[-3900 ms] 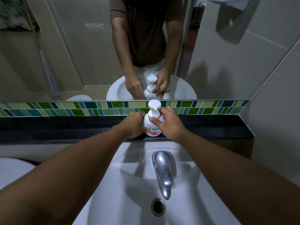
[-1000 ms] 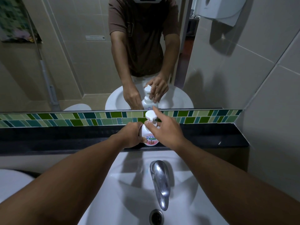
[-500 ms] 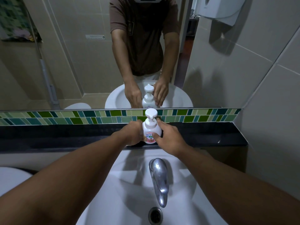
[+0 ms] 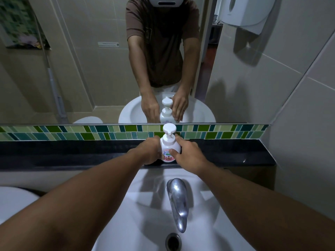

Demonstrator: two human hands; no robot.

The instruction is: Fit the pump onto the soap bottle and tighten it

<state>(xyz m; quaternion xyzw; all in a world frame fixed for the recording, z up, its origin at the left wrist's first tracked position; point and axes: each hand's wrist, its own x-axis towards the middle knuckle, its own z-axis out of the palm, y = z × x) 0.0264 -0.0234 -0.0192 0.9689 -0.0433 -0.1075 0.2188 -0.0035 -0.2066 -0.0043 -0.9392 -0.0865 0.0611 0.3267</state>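
Note:
A small white soap bottle [image 4: 167, 146] with a pink label stands upright on the black ledge [image 4: 72, 153] behind the basin. Its white pump [image 4: 169, 129] sits on the neck with the nozzle pointing toward me. My left hand [image 4: 149, 150] is wrapped around the bottle's left side. My right hand [image 4: 186, 153] rests against its right side, thumb on the label and fingers behind the body. No finger touches the pump head.
A chrome tap [image 4: 178, 200] juts over the white basin [image 4: 141, 223], with the drain [image 4: 173, 241] below. A green tile strip [image 4: 226, 132] and a mirror back the ledge. A second basin edge [image 4: 12, 200] sits left; a dispenser [image 4: 244, 9] hangs upper right.
My right hand came off the pump head and dropped to the bottle's side. The left hand stayed on the bottle, which remains on the ledge.

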